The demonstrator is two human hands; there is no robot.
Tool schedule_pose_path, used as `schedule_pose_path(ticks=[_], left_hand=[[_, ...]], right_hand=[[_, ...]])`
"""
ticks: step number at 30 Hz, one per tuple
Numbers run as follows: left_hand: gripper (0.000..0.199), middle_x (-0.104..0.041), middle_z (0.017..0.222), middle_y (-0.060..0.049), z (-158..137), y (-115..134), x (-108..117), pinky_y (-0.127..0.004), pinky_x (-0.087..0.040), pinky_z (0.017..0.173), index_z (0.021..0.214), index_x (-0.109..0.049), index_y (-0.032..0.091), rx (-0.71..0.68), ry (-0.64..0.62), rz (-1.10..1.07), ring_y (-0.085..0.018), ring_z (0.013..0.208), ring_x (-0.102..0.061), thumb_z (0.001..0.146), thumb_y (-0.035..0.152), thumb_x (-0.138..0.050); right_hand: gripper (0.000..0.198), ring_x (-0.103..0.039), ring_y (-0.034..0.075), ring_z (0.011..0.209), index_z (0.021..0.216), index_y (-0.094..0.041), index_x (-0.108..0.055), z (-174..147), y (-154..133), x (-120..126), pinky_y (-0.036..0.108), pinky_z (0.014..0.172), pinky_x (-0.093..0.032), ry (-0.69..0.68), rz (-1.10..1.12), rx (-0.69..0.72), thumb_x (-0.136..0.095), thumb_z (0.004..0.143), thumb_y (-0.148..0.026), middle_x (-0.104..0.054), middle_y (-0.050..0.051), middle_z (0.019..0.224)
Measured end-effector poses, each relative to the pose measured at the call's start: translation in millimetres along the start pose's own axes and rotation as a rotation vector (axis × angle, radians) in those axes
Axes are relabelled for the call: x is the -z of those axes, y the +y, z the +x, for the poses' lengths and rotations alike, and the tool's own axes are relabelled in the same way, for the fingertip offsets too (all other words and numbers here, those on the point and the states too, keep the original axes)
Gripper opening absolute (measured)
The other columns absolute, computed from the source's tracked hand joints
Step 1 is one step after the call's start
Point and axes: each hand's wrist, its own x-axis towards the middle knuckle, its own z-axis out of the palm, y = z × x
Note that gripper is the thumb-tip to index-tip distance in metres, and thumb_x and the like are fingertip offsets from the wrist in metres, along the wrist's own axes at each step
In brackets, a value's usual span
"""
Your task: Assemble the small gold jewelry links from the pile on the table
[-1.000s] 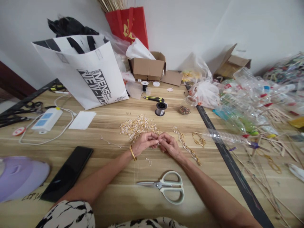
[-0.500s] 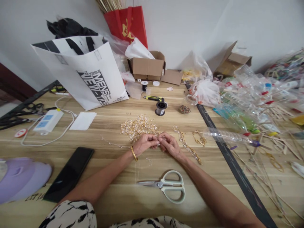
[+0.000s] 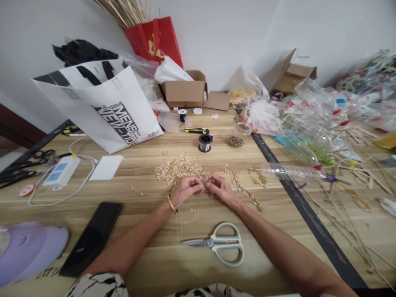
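My left hand (image 3: 187, 190) pinches a tiny shiny piece, perhaps a bead or bit of chain, too small to name. Close beside it, my right hand (image 3: 218, 188) has thumb and forefinger pressed together; whatever lies between them is hidden. Just behind the fingers spreads a pile of gold and clear beaded chain (image 3: 177, 169). A finished-looking gold beaded strand (image 3: 243, 187) lies right of my right hand. A short beaded piece (image 3: 194, 213) rests below my left wrist. Nearer me are white-handled scissors (image 3: 224, 243), blades slightly apart and pointing left.
Behind the pile stand a wire spool (image 3: 205, 142), a yellow-black utility knife (image 3: 196, 130) and a jar of beads (image 3: 236, 141). A black phone (image 3: 92, 237) lies left, beside a white power strip (image 3: 62, 172). Plastic bottles (image 3: 309, 136) crowd the right. A white bag (image 3: 123, 111) stands back left.
The camera view has shifted slightly. My fingertips stay close together over the table, with the right fingers a little farther from the left ones.
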Motion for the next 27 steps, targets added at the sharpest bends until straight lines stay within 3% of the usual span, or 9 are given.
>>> schedule_pose_path(ticks=[9,14,20,27], left_hand=[[0.024,-0.062,0.061,-0.002,2.9,-3.6,6.1,-0.023,-0.046,0.061,0.071,-0.061,0.010,-0.032,0.103,-0.045,-0.010,0.058,-0.056,0.069,0.033,-0.069],[0.023,-0.063,0.062,-0.002,2.2,0.2,4.8,-0.022,-0.045,0.061,0.071,-0.063,0.011,-0.056,0.162,-0.011,-0.010,0.059,-0.056,0.070,0.034,-0.068],[0.019,-0.068,0.093,-0.007,0.8,3.3,3.5,-0.022,-0.045,0.065,0.068,-0.064,0.012,-0.117,0.184,-0.025,-0.010,0.070,-0.057,0.068,0.030,-0.069],[0.018,-0.069,0.079,-0.005,-0.6,3.7,2.3,-0.022,-0.045,0.062,0.069,-0.064,0.011,-0.093,0.135,-0.049,-0.010,0.063,-0.056,0.069,0.029,-0.069]], right_hand=[[0.028,-0.047,0.008,0.048,0.084,-0.015,-0.061,3.8,6.0,-1.6,0.020,0.044,-0.043,0.074,-0.008,-0.009,-0.063,0.076,-0.041,-0.053,-0.002,0.062],[0.027,-0.047,0.008,0.044,0.080,-0.016,-0.058,4.0,5.8,-2.1,0.020,0.041,-0.041,0.086,-0.001,-0.013,-0.063,0.076,-0.042,-0.052,-0.003,0.061],[0.029,-0.047,0.008,0.043,0.078,-0.016,-0.054,3.4,2.8,-1.9,0.019,0.041,-0.038,0.066,-0.045,-0.003,-0.058,0.080,-0.045,-0.049,-0.004,0.060],[0.027,-0.048,0.007,0.043,0.081,-0.016,-0.054,3.5,3.8,-1.6,0.019,0.041,-0.039,0.060,-0.047,0.018,-0.058,0.081,-0.042,-0.051,-0.003,0.064]])
